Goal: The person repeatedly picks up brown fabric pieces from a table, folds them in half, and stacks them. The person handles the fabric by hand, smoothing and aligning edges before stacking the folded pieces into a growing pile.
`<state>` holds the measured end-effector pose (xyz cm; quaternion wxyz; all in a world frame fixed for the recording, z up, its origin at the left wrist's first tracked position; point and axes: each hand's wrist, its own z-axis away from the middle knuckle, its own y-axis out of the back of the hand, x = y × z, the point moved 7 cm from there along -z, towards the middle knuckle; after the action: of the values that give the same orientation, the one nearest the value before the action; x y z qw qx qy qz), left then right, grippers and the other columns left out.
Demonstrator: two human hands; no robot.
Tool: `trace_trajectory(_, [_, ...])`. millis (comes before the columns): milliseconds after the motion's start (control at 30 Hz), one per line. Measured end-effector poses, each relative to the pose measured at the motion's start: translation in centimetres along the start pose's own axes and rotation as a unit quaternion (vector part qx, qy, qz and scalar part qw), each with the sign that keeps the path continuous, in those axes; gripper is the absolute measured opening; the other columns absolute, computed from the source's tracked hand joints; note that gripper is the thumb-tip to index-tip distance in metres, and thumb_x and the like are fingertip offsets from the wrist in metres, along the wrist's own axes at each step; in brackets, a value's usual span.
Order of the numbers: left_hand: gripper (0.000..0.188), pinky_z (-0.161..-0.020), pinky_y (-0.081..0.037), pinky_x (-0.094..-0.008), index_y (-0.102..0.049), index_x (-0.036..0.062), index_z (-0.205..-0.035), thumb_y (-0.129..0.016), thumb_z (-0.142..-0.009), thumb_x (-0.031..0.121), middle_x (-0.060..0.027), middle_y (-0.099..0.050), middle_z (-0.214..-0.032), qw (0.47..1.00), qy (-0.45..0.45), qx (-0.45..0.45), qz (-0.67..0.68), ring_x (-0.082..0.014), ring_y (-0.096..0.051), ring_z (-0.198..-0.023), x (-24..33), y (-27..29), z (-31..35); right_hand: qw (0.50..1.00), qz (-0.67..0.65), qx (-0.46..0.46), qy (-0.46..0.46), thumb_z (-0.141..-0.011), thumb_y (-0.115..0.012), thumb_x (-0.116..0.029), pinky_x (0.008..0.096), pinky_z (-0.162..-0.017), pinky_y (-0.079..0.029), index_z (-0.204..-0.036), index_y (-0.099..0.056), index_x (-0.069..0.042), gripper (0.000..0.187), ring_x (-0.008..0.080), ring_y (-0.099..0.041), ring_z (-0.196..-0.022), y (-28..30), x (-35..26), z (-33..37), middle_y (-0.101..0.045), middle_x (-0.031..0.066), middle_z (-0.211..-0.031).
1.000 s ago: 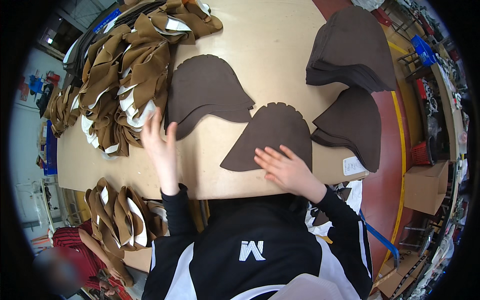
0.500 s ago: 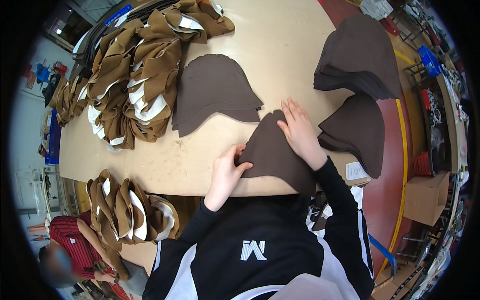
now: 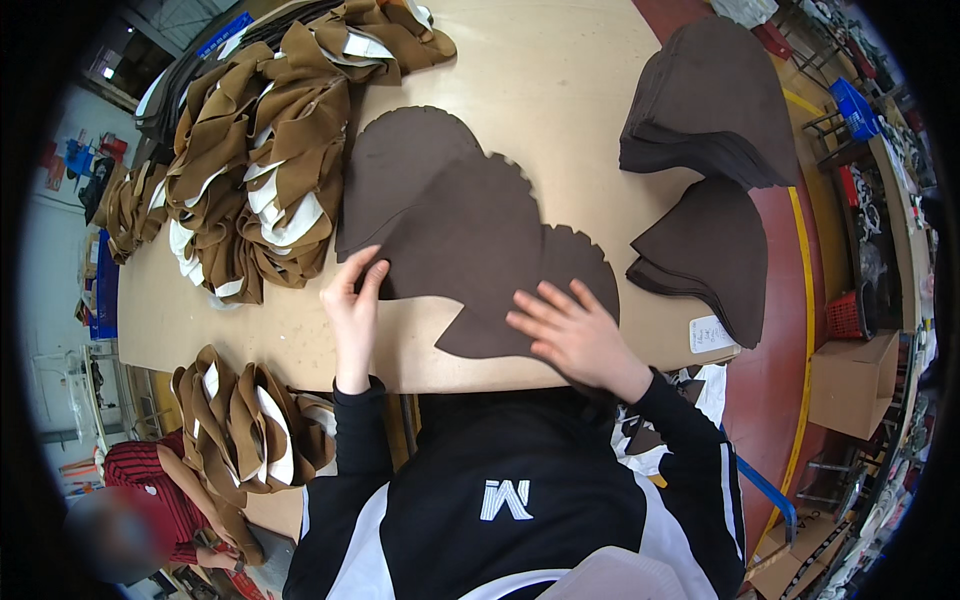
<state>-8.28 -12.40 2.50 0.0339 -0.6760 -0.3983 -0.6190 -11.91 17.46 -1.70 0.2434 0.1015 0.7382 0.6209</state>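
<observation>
My left hand (image 3: 355,305) pinches the lower left corner of a dark brown, bell-shaped cut piece (image 3: 455,235) between thumb and fingers. The piece has a notched curved edge and partly covers another dark brown piece (image 3: 400,145) on the far left side. Its right part overlaps a further brown cut piece (image 3: 585,265), which lies close to the table's front edge. On that nearer piece rests my right hand (image 3: 580,335), open, its fingers spread and holding nothing. How many layers lie under the overlaps is hidden.
Two stacks of similar dark pieces, a far one (image 3: 720,95) and a nearer one (image 3: 715,245), lie at the table's right. A white label (image 3: 710,334) is beside them. Tan bundles (image 3: 280,150) crowd the left. A person (image 3: 145,470) works at lower left.
My left hand has moved left, drawing one dark piece leftward over the far-left piece. My right hand has shifted down and toward the table's front edge, and another piece now shows beneath it.
</observation>
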Motion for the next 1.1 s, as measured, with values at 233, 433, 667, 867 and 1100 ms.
trace_trajectory(233, [0.024, -0.087, -0.051, -0.0244, -0.072, -0.0056, -0.116, -0.07, -0.093, -0.001, -0.0104, -0.076, -0.104, 0.989, -0.038, 0.118, 0.081, -0.0112, -0.067, -0.093, 1.0, 2.9, -0.8, 0.959, 0.032, 0.159, -0.23, -0.1, -0.059, -0.033, 0.0532, -0.119, -0.03, -0.15, -0.047, -0.014, 0.056, 0.0412, -0.038, -0.143, 0.2, 7.7, -1.6, -0.037, 0.0227, -0.157])
trace_trajectory(433, [0.023, -0.075, -0.056, -0.028, -0.076, -0.0051, -0.102, -0.075, -0.079, -0.007, -0.0155, -0.077, -0.09, 0.969, -0.221, 0.109, 0.002, -0.0201, -0.073, -0.08, 6.0, 5.8, 2.6, 0.959, -0.1, 0.133, -0.228, -0.099, -0.063, -0.025, 0.0498, -0.116, -0.035, -0.147, -0.049, -0.005, 0.054, 0.0478, -0.037, -0.141, 1.9, 5.6, -1.6, -0.039, 0.0299, -0.152])
trace_trajectory(667, [0.023, -0.068, -0.055, -0.0268, -0.076, -0.0056, -0.101, -0.079, -0.078, -0.003, -0.015, -0.077, -0.084, 0.966, -0.094, 0.013, 0.239, -0.0187, -0.073, -0.073, 6.5, 4.2, 4.4, 0.735, -0.52, 0.199, -0.386, -0.11, -0.046, -0.024, 0.0359, -0.118, -0.031, -0.151, -0.043, 0.001, 0.048, 0.0278, -0.044, -0.142, -1.3, 7.8, 5.9, -0.05, 0.0171, -0.15])
trace_trajectory(867, [0.035, -0.101, -0.049, -0.0353, -0.068, -0.0021, -0.119, -0.074, -0.086, 0.006, -0.0129, -0.069, -0.125, 0.982, 0.04, -0.173, -0.066, -0.0276, -0.064, -0.116, 0.1, -3.2, 6.1, 0.485, -0.762, 0.225, -0.366, -0.107, -0.051, -0.03, 0.0422, -0.113, -0.037, -0.157, -0.03, -0.002, 0.062, 0.0227, -0.04, -0.142, 0.8, 4.2, 6.9, -0.041, 0.0152, -0.157])
trace_trajectory(1100, [0.034, -0.094, -0.051, -0.037, -0.067, 0.0016, -0.113, -0.077, -0.081, 0.005, -0.0125, -0.068, -0.116, 0.979, 0.003, -0.169, -0.114, -0.0307, -0.064, -0.107, 0.4, -3.5, 7.2, 0.539, -0.725, 0.249, -0.35, -0.103, -0.057, -0.019, 0.0321, -0.106, -0.042, -0.148, -0.044, 0.004, 0.052, 0.0208, -0.058, -0.119, 0.4, 5.6, 5.8, -0.058, 0.0172, -0.141])
